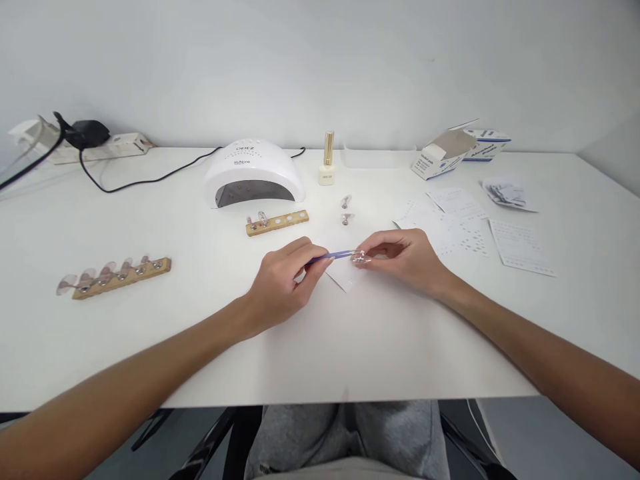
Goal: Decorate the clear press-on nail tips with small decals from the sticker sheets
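Pinched in my left hand (283,279) is a pair of blue tweezers (337,255), held level and pointing right. The tips meet a small clear false nail (361,259), which the fingers of my right hand (409,259) grip. Whether the tweezers carry a tiny piece is too small to tell. A white paper sheet (345,275) lies beneath the hands. Just beyond them, two loose false nails stand on small magnetic bases, one nearer (347,219) and another farther back (345,201). A short wooden nail stand (290,220) with two nails at its left end sits left of them.
Another wooden stand (123,278) bears several nails at left. At the back are a white nail lamp (254,167), a gold-capped polish bottle (327,167), a clear tray (380,157) and an opened alcohol-pad box (443,157). Sticker sheets (445,227) and packets (510,193) lie right; a power strip (123,147) left.
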A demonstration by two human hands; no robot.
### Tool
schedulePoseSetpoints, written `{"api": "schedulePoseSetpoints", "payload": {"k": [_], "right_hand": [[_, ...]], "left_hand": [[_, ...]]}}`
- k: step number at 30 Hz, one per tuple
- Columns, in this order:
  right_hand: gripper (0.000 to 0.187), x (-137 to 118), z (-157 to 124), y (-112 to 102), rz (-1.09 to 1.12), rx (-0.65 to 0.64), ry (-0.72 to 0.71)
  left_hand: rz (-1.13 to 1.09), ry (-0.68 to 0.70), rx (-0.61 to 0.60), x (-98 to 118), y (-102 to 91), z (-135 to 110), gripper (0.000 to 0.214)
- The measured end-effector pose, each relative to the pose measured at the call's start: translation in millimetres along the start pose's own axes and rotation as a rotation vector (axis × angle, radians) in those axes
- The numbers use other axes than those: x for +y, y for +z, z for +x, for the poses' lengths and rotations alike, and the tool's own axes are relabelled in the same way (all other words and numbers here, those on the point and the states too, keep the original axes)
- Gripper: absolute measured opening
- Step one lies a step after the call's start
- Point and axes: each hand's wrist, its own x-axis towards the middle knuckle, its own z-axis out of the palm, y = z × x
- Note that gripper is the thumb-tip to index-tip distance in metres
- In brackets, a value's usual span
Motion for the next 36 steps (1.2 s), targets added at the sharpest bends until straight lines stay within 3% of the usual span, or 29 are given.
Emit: {"api": "schedulePoseSetpoints", "payload": {"k": [8, 19, 36], "right_hand": [[0.009, 3.6, 0.8, 3.9, -0.027, 0.066, -0.112], [0.008, -1.3, 0.2, 2.0, 0.053, 0.004, -0.005], [0.013, -2.7, -1.1, 0.3, 0.067, -0.092, 0.011]], "left_hand": [[0.007, 0.038, 0.035, -1.2, 2.2, -0.6, 0.005], [0.021, 0.023, 0.052, -0.7, 0.3, 0.5, 0.006], [0.070, -0.009, 0.037, -1.3, 1.8, -0.1, 0.008]]}}
